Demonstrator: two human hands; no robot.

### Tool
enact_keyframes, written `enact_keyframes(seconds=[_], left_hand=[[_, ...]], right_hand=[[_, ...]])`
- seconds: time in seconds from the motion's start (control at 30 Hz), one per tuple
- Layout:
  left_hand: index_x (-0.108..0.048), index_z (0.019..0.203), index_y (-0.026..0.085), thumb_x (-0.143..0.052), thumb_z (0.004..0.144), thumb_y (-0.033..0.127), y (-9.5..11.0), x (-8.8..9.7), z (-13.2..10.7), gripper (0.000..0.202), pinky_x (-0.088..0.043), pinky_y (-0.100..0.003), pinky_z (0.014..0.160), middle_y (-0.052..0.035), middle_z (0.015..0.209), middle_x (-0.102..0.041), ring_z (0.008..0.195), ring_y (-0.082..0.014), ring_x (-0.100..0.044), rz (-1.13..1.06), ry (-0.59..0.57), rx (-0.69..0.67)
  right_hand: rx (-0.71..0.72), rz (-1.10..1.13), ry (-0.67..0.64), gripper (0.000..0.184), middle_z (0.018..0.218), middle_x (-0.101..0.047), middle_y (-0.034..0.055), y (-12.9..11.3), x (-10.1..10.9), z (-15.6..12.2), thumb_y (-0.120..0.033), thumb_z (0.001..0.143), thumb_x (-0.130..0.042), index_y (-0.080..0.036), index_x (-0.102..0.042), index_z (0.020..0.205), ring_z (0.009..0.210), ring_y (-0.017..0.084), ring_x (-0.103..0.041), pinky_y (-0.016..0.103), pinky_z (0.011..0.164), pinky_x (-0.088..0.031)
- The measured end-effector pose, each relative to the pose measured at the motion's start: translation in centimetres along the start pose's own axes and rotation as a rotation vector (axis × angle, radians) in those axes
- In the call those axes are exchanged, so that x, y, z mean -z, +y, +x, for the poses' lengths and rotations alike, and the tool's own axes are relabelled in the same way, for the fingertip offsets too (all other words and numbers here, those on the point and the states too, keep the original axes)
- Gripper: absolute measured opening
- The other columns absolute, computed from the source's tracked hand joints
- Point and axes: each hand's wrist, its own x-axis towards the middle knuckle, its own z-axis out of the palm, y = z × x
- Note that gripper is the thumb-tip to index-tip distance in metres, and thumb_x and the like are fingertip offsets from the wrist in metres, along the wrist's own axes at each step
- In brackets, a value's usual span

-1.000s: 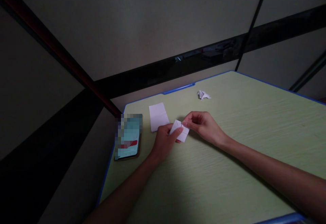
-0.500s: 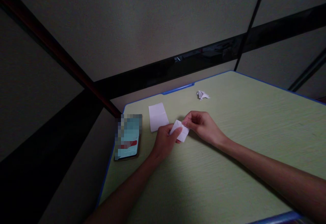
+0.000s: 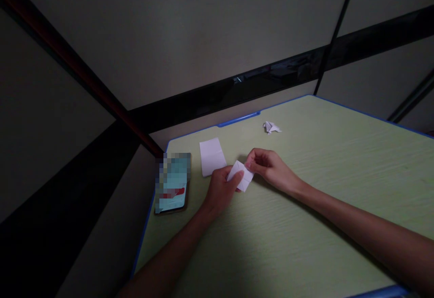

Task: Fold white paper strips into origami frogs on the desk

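Observation:
A small folded piece of white paper (image 3: 244, 183), roughly square with crease lines, is held above the table between both hands. My left hand (image 3: 220, 187) grips it from the left, thumb on top and fingers underneath, largely hidden. My right hand (image 3: 267, 167) pinches its upper right corner between thumb and curled fingers. Just beyond my left hand, a white paper sheet (image 3: 212, 155) with a faint crosswise crease lies flat. A folded white paper figure (image 3: 271, 127) rests farther back, beyond my right hand.
A phone (image 3: 174, 182) with a lit, partly blurred screen lies near the left edge of the pale green table (image 3: 325, 153). Blue edging (image 3: 239, 119) borders the tabletop. Behind it rises a light panelled wall (image 3: 220, 31) with a dark glossy band (image 3: 285, 72).
Both hands keep their hold on the folded paper, with barely any change in the fingers. The whole view has shifted slightly.

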Motion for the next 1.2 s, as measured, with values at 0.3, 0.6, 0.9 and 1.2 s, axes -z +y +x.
enact_keyframes(seconds=[0.3,0.6,0.9,1.2], left_hand=[[-0.047,0.048,0.013,-0.050,0.067,0.027,-0.05,0.08,0.06,0.024,-0.030,-0.017,0.039,0.0039,0.044,-0.043,0.042,-0.0064,-0.038,-0.015,-0.005,-0.015],[-0.049,0.053,0.013,-0.050,0.068,0.028,-0.20,0.22,0.01,0.021,-0.030,-0.017,0.040,0.0036,0.047,-0.044,0.044,-0.0068,-0.039,-0.025,-0.040,-0.010],[-0.050,0.054,0.013,-0.050,0.068,0.029,0.13,-0.13,-0.34,0.021,-0.030,-0.017,0.040,0.0038,0.045,-0.044,0.042,-0.0064,-0.038,-0.080,0.033,-0.029],[-0.052,0.057,0.012,-0.052,0.066,0.026,-0.02,-0.03,-0.07,0.016,-0.032,-0.016,0.038,0.0041,0.046,-0.046,0.041,-0.0057,-0.040,-0.114,0.023,0.001]], right_hand=[[0.043,-0.231,-0.143,0.018,0.056,-0.042,-0.0022,-0.19,0.10,-0.37,-0.029,0.075,-0.041,-0.016,-0.044,0.063,0.053,0.010,-0.038,0.022,0.049,-0.030],[0.029,-0.161,-0.128,0.021,0.055,-0.043,-0.0017,-0.42,-0.02,-0.45,-0.032,0.073,-0.045,-0.016,-0.044,0.060,0.052,0.010,-0.038,0.023,0.050,-0.030],[-0.052,0.134,-0.155,0.027,0.050,-0.041,-0.0046,-0.78,0.06,-0.20,-0.038,0.065,-0.056,-0.015,-0.045,0.056,0.048,0.007,-0.036,0.022,0.048,-0.027],[-0.079,0.129,-0.087,0.028,0.050,-0.042,-0.0043,-0.49,-0.01,-0.01,-0.039,0.066,-0.055,-0.015,-0.045,0.057,0.048,0.007,-0.036,0.022,0.049,-0.027]])
